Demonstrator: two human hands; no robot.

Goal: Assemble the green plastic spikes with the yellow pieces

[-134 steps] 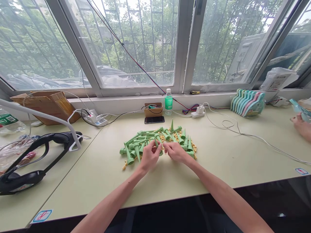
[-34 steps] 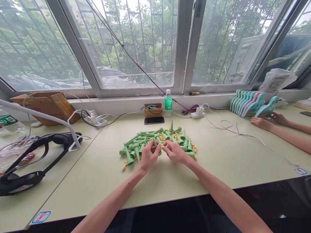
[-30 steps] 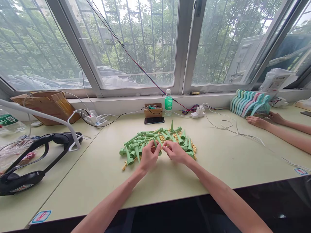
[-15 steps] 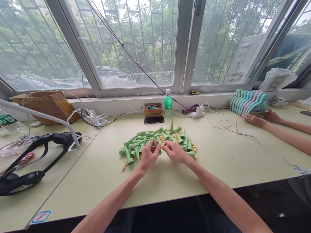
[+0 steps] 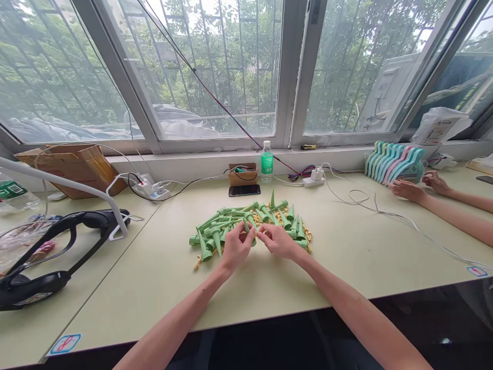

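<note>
Green cone (image 5: 246, 226) in left fingers (image 5: 249, 239), right fingers (image 5: 265, 236) beside; cone pile (image 5: 216, 236) behind

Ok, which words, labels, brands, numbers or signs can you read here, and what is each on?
No text reads clearly.
Left sticker on the table: pink mark, unclear which character.
Right sticker on the table: red mark, unclear.
Middle bottle: white print, too small.
Bottle at left edge: label too small.
Wrapped package: print blurred.
Sticker on black strapped device: too small.
</note>
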